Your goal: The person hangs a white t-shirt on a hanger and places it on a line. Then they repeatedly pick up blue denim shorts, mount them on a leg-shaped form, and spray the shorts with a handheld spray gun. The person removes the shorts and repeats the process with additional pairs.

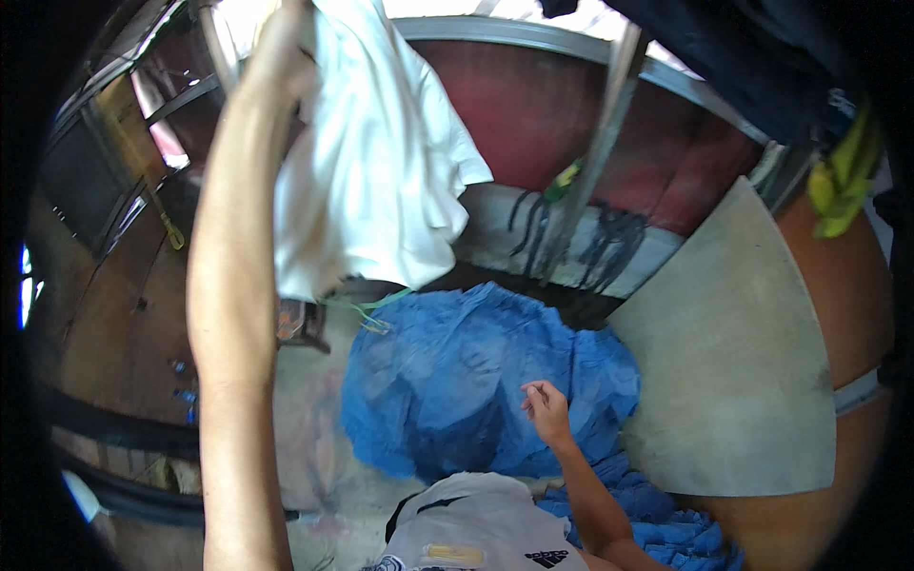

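Note:
Raised high at the upper left, my left hand (288, 43) is closed at the top of a white shirt (371, 181). The cloth hangs down in loose folds, one sleeve-like corner sticking out to the right. Motion blurs the hand, and the upper picture edge cuts off part of the grip. My right hand (545, 411) is low in front of me with loosely bent fingers and nothing visible in it. Beneath it spreads a big crumpled blue sheet (495, 371) over a bulky heap.
A pale curved board (743, 371) leans at the right. Dark clothing (733, 57) and a yellow-green cloth (845, 176) hang at the upper right. A metal post (600, 143) stands before the red wall panel (514, 105). Black straps (609, 247) hang low; a small stool (305, 328) is left.

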The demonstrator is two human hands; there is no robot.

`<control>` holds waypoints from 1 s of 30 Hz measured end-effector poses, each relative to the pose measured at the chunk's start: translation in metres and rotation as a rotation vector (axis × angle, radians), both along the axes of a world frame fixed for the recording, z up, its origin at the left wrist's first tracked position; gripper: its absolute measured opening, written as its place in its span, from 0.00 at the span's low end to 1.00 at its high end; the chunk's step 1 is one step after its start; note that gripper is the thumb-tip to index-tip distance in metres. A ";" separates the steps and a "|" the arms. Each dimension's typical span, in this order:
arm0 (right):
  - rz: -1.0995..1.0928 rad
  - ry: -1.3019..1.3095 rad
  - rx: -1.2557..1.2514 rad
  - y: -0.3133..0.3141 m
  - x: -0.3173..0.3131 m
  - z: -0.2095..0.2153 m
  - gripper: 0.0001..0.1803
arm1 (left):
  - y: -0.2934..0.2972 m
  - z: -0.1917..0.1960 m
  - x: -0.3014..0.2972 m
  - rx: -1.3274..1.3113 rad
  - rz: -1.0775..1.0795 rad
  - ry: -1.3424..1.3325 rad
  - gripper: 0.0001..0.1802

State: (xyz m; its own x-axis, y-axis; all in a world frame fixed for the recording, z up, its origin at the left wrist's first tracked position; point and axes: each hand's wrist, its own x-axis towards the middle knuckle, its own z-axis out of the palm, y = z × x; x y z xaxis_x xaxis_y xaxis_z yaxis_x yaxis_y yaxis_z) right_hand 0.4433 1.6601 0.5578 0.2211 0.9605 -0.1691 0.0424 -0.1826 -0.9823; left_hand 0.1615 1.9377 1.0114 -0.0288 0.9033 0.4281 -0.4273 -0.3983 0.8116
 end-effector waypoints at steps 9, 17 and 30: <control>0.524 0.104 0.101 0.041 -0.142 0.012 0.13 | -0.078 0.068 -0.153 0.221 0.416 0.639 0.11; 1.100 -0.424 0.886 -0.008 -0.275 0.050 0.18 | -0.152 0.043 -0.234 0.134 0.642 0.950 0.12; 1.179 -2.606 0.371 -0.068 -0.205 0.175 0.21 | -0.183 -0.004 -0.276 0.292 0.633 1.055 0.14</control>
